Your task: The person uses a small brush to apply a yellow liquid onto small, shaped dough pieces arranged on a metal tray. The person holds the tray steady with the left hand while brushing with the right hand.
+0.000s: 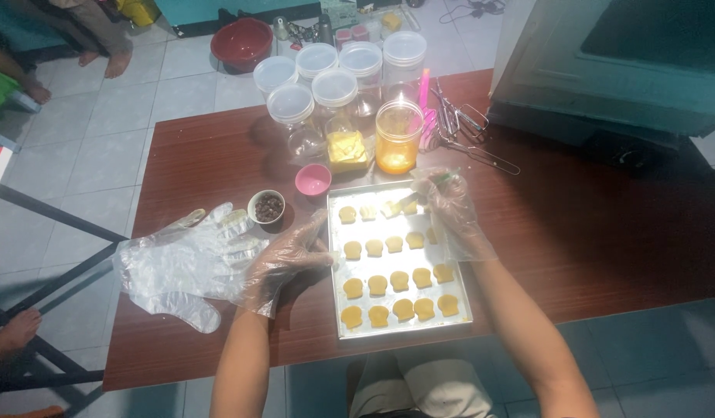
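Observation:
A metal baking tray [466,300] lies on the brown table and holds several small yellow dough pieces [400,281] in rows. My left hand [292,251], in a clear plastic glove, rests against the tray's left rim. My right hand [450,207], also gloved, hovers over the tray's far right part and pinches a thin brush whose tip touches a dough piece in the back row. A small white bowl of dark bits [266,207] and a small pink cup [313,179] stand just behind the tray's left corner.
Spare clear gloves [179,267] lie left of my left hand. Several lidded clear jars [334,85], a jar of orange liquid [398,138], a yellow block [347,149] and metal whisk beaters [470,131] fill the far table. A big appliance [613,62] stands at right. Other people's feet [110,58] show on the floor.

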